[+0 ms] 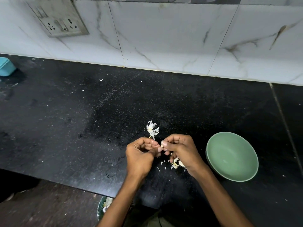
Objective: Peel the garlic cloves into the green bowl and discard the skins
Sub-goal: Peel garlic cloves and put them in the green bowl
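Black stone counter [68, 122] fills the middle band of the frame, speckled with small white flakes. Marble-pattern wall tile above it.

Green bowl [213, 154], lower right, upright on the counter, just right of the hands. Nothing visible inside it: no peeled clove has landed there yet, by my reading.

Bin [102, 208] at bottom centre, below the counter edge, pale scraps inside; only a sliver shows.

Left hand [139, 154] and right hand [182, 149], lower centre, fingertips meeting. Both are curled, thumbs and forefingers pinching one garlic clove [162, 146] between them. Only a pale tip of it shows. Its long axis seems to run left-right across the frame, from one pinch to the other, but which end is root and which is tip I cannot tell.

Heap of skins [152, 129] just above the hands, on the counter. More garlic pieces [177, 163] lie under the right palm, with loose flakes beside them; peeled or not, cannot tell.

Risks, judged:
- Clove is small and barely exposed; a hard nail pull could shoot it out of the pinch onto the counter or off the near edge.
- Dry skins are light; a hand sweep could scatter them, or carry flakes into the bowl.
- Right wrist sits close to the bowl rim; a careless turn could knock it.
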### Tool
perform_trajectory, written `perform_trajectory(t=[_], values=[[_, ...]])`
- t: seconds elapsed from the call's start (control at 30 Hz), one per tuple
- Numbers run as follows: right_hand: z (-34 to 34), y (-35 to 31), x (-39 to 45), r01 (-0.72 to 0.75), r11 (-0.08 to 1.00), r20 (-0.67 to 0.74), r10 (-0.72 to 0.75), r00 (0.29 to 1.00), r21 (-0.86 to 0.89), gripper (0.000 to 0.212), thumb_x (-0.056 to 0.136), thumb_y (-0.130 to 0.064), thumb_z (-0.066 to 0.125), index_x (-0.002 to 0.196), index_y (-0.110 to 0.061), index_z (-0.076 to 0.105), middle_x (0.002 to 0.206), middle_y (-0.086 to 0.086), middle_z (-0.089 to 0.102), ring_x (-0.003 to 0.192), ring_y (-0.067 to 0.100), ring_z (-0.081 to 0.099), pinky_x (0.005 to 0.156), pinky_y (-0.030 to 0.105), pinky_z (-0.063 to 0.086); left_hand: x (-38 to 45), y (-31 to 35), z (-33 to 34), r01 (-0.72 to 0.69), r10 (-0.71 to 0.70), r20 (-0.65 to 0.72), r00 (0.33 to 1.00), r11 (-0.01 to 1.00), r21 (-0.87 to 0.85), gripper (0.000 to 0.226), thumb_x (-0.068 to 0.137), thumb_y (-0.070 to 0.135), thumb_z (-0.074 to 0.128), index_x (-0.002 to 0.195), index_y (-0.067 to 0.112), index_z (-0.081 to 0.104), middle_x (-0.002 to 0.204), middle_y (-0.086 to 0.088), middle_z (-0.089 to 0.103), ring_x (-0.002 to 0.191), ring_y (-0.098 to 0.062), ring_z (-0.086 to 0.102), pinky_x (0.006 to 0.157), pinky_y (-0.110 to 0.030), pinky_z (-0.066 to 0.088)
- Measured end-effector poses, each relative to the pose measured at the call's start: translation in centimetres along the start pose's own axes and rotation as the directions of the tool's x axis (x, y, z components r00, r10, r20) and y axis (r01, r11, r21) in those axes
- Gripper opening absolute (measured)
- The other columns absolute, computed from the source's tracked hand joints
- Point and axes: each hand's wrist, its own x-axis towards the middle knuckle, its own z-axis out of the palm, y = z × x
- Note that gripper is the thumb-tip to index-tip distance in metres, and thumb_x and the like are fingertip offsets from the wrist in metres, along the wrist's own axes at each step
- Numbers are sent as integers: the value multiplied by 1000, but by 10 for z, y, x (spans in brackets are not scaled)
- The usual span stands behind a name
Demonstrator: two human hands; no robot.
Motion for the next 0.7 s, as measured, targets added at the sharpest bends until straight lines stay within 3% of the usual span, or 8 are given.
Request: perform_trajectory(t=[0.13, 0.27, 0.43, 0.57, 0.7], values=[[-17, -3, -14, 65, 997, -121, -69, 990, -37, 16, 92, -5, 73, 76, -2, 68, 57, 5, 56, 49, 19, 48, 40, 27, 40, -1, -8, 7, 6, -9, 62, 998, 999, 51, 28, 71, -15, 80, 73, 11, 71, 70, -6, 69, 64, -17, 62, 68, -41, 58], [-46, -13, -37, 116, 976, -274, -164, 948, -184, 16, 83, -12, 85, 75, -7, 72, 55, 6, 63, 41, 21, 53, 43, 30, 47, -4, -20, 14, 1, -16, 120, 993, 992, 124, 31, 70, -13, 82, 71, 16, 72, 68, -1, 70, 66, -13, 62, 70, -40, 55], [-87, -17, -56, 10, 937, -489, -190, 851, -348, 17, 86, -15, 82, 72, -15, 73, 56, -1, 67, 42, 14, 60, 47, 24, 49, -7, -29, 22, 6, -35, 159, 987, 984, 179, 31, 71, -14, 81, 71, 15, 71, 68, 0, 72, 66, -8, 63, 68, -29, 53], [-111, -5, -60, -135, 875, -561, -173, 810, -464, 21, 92, -10, 74, 73, -19, 74, 62, -6, 69, 60, 20, 69, 71, 46, 61, -7, -35, 26, 3, -45, 191, 981, 977, 211, 29, 72, -13, 81, 72, 14, 72, 71, -1, 73, 68, -9, 64, 69, -27, 53], [-115, 3, -64, -147, 875, -570, -166, 805, -462, 27, 93, -1, 68, 80, -22, 76, 71, -9, 72, 68, 15, 71, 73, 51, 63, -7, -37, 28, 1, -50, 206, 977, 973, 231, 22, 71, -10, 83, 75, 9, 72, 75, -5, 75, 69, -9, 66, 69, -23, 55]])
